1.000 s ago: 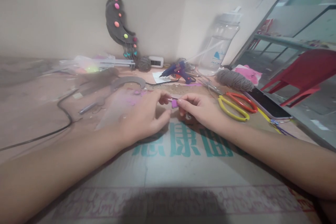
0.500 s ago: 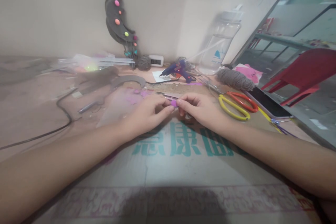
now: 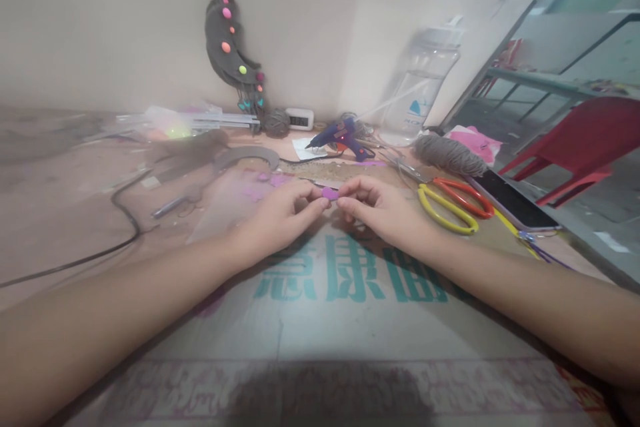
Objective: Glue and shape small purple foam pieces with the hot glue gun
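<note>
My left hand (image 3: 280, 217) and my right hand (image 3: 380, 208) meet at the middle of the cardboard sheet (image 3: 330, 320) with green printed characters. Both pinch a small purple piece (image 3: 329, 193) between their fingertips, one from each side. The fingers of both hands are curled in. A thin metal tool (image 3: 320, 183) lies just behind the fingertips. Purple scraps (image 3: 265, 180) lie on a clear sheet to the left of my left hand.
Yellow and orange scissors (image 3: 450, 203) lie right of my right hand, beside a phone (image 3: 515, 200) and grey yarn (image 3: 447, 153). A blue glue gun (image 3: 340, 137), a water bottle (image 3: 420, 87), a small clock (image 3: 300, 119) and a grey felt hanging (image 3: 230, 53) stand behind. A black cable (image 3: 125, 210) runs left.
My hands have closed in on each other and shifted slightly away from me. The purple piece has turned between the fingertips and now shows a rounder face.
</note>
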The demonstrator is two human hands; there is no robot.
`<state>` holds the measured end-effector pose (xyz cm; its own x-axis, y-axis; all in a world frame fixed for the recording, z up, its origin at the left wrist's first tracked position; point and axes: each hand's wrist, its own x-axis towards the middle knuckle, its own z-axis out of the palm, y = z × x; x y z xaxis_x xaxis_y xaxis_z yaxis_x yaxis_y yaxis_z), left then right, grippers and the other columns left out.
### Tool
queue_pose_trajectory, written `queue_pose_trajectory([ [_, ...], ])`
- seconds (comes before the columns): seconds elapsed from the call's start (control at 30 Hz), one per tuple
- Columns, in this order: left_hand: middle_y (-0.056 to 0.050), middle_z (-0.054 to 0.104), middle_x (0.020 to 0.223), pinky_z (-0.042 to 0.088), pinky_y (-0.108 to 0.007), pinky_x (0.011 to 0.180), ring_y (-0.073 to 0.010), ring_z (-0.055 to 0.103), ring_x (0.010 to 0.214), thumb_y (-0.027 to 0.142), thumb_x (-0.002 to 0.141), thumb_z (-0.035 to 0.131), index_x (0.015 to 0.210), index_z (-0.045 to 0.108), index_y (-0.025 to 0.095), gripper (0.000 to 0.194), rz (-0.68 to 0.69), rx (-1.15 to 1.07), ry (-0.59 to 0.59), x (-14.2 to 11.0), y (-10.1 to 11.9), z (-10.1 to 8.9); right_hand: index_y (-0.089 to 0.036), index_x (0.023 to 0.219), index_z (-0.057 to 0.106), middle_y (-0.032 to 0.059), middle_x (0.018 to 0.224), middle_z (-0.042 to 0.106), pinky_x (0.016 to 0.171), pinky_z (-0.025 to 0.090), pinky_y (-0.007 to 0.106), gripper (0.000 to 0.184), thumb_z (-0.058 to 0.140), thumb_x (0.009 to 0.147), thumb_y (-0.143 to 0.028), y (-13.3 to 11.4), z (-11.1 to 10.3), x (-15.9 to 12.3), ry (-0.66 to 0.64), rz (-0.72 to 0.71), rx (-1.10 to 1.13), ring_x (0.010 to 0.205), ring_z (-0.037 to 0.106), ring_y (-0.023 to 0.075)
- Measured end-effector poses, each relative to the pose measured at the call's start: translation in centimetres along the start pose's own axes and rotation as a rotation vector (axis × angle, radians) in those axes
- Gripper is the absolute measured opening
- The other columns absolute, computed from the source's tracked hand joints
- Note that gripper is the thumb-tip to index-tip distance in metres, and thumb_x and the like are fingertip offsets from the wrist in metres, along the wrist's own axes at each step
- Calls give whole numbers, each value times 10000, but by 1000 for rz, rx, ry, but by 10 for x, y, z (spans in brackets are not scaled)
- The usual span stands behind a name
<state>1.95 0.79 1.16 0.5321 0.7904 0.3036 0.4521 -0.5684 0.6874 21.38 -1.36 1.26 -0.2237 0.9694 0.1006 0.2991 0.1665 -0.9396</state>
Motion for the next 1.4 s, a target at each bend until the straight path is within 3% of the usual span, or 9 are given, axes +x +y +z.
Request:
queue_pose_trajectory([
  [0.17, 2, 572, 735, 379, -274, 674, -150, 518, 719, 309, 915, 491, 740, 564, 163, 239, -40, -61, 37, 2, 0, 0, -167, 773, 591, -52, 568, 543, 459, 364, 203, 154, 623, 819, -311, -1, 1, -2, 3, -13, -72, 482, 472, 73],
  [0.83, -3, 602, 750, 398, -279, 678, -150, 526, 700, 313, 889, 496, 762, 597, 172, 215, -32, -5, -12, 0, 2, -1, -194, 848, 547, -66, 580, 514, 401, 349, 198, 247, 615, 854, -431, 1, -2, -1, 92, -26, -36, 444, 448, 76],
  [1.0, 0, 597, 735, 402, -275, 657, -148, 523, 689, 316, 895, 491, 762, 599, 174, 222, -59, -46, -18, 0, 1, -1, -183, 917, 631, 16, 793, 639, 632, 471, 251, 275, 518, 920, -433, -2, -7, 1, 179, -198, -160, 695, 581, 126],
  [1.1, 1, 601, 726, 401, -271, 640, -145, 519, 680, 316, 897, 491, 759, 604, 176, 227, -60, -62, -19, 0, 2, -1, -192, 1000, 657, 44, 923, 673, 716, 486, 282, 269, 557, 899, -420, -5, -8, 1, 187, -204, -207, 841, 612, 163],
  [1.23, -1, 595, 714, 391, -268, 636, -148, 516, 675, 318, 903, 485, 795, 628, 170, 233, -51, -51, -38, 0, 3, -1, -174, 903, 670, 20, 815, 657, 632, 454, 258, 212, 606, 860, -372, -8, -4, -1, 92, -125, -248, 728, 585, 139],
  [1.4, -3, 586, 753, 402, -265, 668, -143, 520, 698, 301, 940, 439, 763, 589, 166, 269, 37, -55, -76, 0, -1, -1, -179, 781, 607, -36, 617, 551, 523, 400, 237, 270, 600, 850, -440, -4, 0, -2, 54, -56, -147, 528, 481, 95],
])
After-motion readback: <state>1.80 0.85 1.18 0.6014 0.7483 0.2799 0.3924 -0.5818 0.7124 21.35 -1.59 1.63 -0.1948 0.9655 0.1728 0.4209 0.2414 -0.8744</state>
